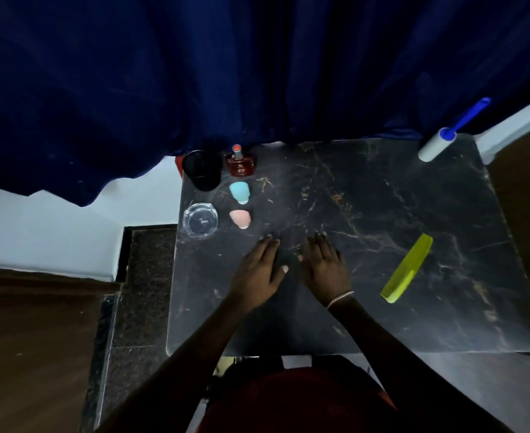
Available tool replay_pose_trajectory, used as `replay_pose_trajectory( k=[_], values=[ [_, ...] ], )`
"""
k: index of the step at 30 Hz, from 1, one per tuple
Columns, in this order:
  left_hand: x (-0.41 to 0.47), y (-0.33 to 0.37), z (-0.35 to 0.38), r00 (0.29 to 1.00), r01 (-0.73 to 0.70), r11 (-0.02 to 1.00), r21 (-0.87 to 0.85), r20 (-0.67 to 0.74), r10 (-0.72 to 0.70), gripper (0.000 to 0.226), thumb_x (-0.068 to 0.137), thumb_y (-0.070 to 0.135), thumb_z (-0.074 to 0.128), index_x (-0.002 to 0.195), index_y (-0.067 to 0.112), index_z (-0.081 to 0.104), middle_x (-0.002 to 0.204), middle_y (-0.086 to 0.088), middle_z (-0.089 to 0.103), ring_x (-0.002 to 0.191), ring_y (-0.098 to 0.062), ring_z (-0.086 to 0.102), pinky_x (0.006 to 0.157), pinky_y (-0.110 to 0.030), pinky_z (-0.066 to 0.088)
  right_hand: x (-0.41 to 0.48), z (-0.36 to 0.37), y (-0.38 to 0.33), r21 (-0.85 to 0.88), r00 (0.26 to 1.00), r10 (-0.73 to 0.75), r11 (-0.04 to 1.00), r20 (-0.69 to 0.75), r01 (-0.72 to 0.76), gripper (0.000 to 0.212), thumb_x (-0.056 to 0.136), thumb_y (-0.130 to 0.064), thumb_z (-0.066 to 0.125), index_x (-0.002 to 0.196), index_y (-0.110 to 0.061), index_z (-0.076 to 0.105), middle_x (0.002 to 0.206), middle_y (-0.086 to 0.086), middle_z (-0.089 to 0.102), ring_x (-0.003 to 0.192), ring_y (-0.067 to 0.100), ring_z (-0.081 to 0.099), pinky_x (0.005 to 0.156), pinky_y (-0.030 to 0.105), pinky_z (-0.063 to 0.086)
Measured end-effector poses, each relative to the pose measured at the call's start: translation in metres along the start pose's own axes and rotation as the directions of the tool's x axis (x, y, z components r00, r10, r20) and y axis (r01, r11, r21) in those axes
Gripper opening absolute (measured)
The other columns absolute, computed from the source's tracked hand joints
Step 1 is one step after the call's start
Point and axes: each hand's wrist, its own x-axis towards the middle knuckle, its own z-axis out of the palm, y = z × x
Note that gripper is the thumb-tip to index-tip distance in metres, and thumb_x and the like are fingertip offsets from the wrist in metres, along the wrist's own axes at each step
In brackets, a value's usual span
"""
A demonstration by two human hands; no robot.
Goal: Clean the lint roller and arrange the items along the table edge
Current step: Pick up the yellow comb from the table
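Hands flat on the dark marble table [382,323], left hand [259,270] and right hand [324,265] both spread and empty | lint roller [438,147] way off at far right corner | yellow comb [407,267] right of hands | black cup [202,170], perfume bottle [240,164], glass ashtray [200,220] along left edge

A dark marbled bench [367,214] carries a black cup [202,170], perfume bottle [240,162], glass ashtray [200,220] and two small caps [239,192] along its left edge; a lint roller [438,146] sits at the far right corner, a yellow comb [407,268] near the right edge.
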Motion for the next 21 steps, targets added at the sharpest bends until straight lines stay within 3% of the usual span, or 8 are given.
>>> replay_pose_trajectory(
  k=[4, 8, 12, 17, 21],
  values=[
    [0.01, 0.038, 0.019, 0.995, -0.092, 0.991, 0.099, 0.049, 0.088, 0.069, 0.101, 0.055, 0.038, 0.157, 0.015, 0.038, 0.166, -0.009, 0.033, 0.154, -0.025, 0.033, 0.121, -0.043, 0.037, -0.02, -0.011, 0.046, -0.112, 0.999, 0.037, 0.993, 0.009, -0.036, 0.055, 0.098, -0.04, 0.044, 0.142, -0.008, 0.052, 0.154, 0.015, 0.047, 0.147, 0.031, 0.04, 0.106, 0.046, 0.043],
    [0.019, 0.081, 0.042, 0.99, -0.117, 0.985, 0.128, 0.093, 0.105, 0.069, 0.101, 0.054, 0.041, 0.156, 0.013, 0.039, 0.164, -0.011, 0.037, 0.153, -0.028, 0.036, 0.121, -0.045, 0.037, -0.034, -0.023, 0.093, -0.122, 0.99, 0.137, 0.983, -0.015, -0.138, 0.054, 0.096, -0.04, 0.057, 0.14, -0.007, 0.056, 0.152, 0.016, 0.049, 0.144, 0.034, 0.045, 0.104, 0.048, 0.045],
    [0.029, 0.128, 0.065, 0.986, -0.078, 0.99, 0.115, 0.154, 0.06, 0.071, 0.101, 0.055, 0.042, 0.157, 0.011, 0.036, 0.162, -0.013, 0.038, 0.149, -0.029, 0.038, 0.118, -0.045, 0.038, -0.042, -0.038, 0.136, 0.003, 0.938, 0.347, 0.938, -0.016, -0.347, 0.06, 0.094, -0.039, 0.061, 0.143, -0.007, 0.05, 0.151, 0.017, 0.048, 0.137, 0.04, 0.047, 0.107, 0.051, 0.042],
    [0.042, 0.19, 0.092, 0.971, -0.016, 0.995, 0.101, 0.24, -0.008, 0.068, 0.098, 0.053, 0.049, 0.15, 0.009, 0.041, 0.148, -0.014, 0.046, 0.135, -0.034, 0.046, 0.107, -0.046, 0.045, -0.042, -0.054, 0.185, 0.249, 0.806, 0.587, 0.771, 0.077, -0.586, 0.063, 0.089, -0.034, 0.07, 0.135, 0.004, 0.05, 0.135, 0.027, 0.049, 0.128, 0.045, 0.046, 0.109, 0.047, 0.04],
    [0.047, 0.223, 0.113, 0.948, 0.036, 0.996, 0.077, 0.313, -0.059, 0.061, 0.097, 0.037, 0.054, 0.149, 0.008, 0.042, 0.147, -0.017, 0.047, 0.132, -0.037, 0.049, 0.106, -0.045, 0.046, -0.032, -0.062, 0.196, 0.357, 0.748, 0.645, 0.669, 0.156, -0.651, 0.07, 0.083, -0.031, 0.077, 0.135, 0.007, 0.048, 0.136, 0.028, 0.049, 0.13, 0.042, 0.048, 0.109, 0.044, 0.041]
  ],
)
